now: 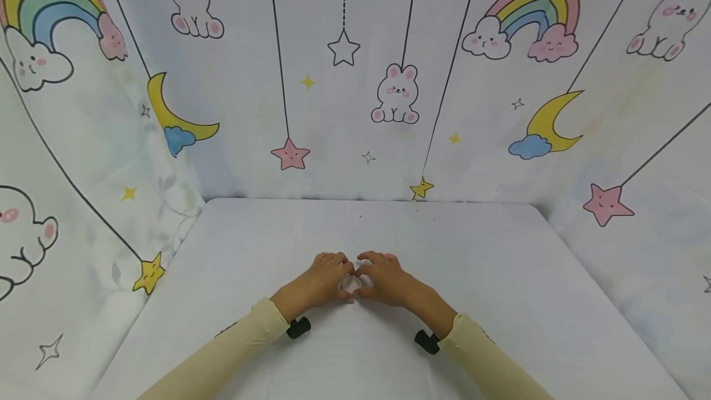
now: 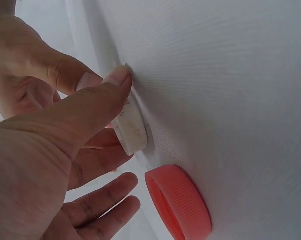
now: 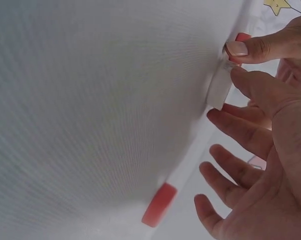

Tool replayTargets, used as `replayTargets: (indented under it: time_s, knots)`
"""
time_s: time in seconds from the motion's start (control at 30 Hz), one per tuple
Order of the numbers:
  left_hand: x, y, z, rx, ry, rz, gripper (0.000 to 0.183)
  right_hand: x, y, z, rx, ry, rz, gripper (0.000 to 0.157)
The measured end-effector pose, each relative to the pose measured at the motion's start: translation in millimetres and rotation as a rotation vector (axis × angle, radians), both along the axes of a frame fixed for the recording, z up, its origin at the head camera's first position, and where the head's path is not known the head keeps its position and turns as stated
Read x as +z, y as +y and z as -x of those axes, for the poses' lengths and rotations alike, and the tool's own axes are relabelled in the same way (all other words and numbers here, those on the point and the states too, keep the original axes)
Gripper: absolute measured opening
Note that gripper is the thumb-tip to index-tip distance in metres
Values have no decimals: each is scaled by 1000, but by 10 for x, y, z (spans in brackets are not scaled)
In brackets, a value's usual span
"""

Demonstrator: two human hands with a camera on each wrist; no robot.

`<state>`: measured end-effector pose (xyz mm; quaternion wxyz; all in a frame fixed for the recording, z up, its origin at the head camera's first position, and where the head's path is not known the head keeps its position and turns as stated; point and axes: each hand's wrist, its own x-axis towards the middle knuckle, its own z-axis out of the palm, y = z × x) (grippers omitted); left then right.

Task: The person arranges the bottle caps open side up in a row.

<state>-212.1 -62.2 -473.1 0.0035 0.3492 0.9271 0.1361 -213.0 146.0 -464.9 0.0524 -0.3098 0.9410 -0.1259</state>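
A white, round, low cap [image 1: 352, 284] lies on the white cloth between the two hands. My left hand [image 1: 329, 278] pinches it from the left, thumb [image 2: 98, 102] on its near side and index finger on the far side. From the right, my right hand [image 1: 386, 279] pinches the same cap, its thumb [image 3: 253, 80] close to the left thumb. The other fingers of the right hand are spread off the cap. Faint marks show on the side of the white cap [image 2: 130, 127], partly covered by the thumbs.
A ribbed red cap [image 2: 183, 202] stands near the left hand's fingers. In the right wrist view one red cap [image 3: 159, 205] sits beyond the right fingers, and another red piece [image 3: 244, 37] shows behind the left thumb. A patterned curtain [image 1: 344, 110] surrounds the table [image 1: 250, 227].
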Motion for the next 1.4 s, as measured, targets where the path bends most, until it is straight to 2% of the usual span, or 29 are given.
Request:
replayTargets:
  time_s: [0.37, 0.57, 0.8, 1.13, 1.4]
  knots:
    - [36, 84, 77, -8, 16, 20, 50, 55, 113, 67, -68, -32, 13, 40]
    - [108, 181, 157, -11, -24, -7, 55, 114, 207, 162, -111, -20, 12, 43]
    - [117, 358, 254, -9, -28, 55, 62, 99, 337, 261, -193, -47, 11, 49]
    - [109, 634, 426, 28, -9, 125, 55, 54, 511, 338, -222, -32, 20, 52]
    - [132, 784, 478, 33, 20, 161, 48, 31, 586, 380, -223, -24, 8, 49]
